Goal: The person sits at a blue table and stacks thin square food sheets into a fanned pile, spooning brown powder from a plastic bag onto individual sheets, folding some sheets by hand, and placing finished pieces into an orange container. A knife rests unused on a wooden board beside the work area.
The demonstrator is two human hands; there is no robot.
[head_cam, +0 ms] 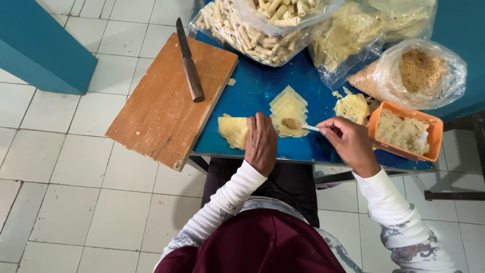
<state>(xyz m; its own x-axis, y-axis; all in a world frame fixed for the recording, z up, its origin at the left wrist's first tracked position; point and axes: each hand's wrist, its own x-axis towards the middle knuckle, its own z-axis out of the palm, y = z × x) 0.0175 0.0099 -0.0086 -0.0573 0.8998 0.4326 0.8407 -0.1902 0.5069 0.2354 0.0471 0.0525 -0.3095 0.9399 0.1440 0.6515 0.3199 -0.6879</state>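
Here the right hand (348, 144) spoons filling (291, 123) onto wrappers (288, 108) near the table's edge.

clear bags — rolled sticks (252, 30) | wrappers (348, 43) | brown crumbs (417, 73)

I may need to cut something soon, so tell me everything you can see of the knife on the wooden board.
The knife lies flat and untouched on the wooden cutting board, near its far edge. It has a dark, narrow blade pointing away from the person and a worn brown handle, seemingly wood, pointing toward them. Neither hand is near it.
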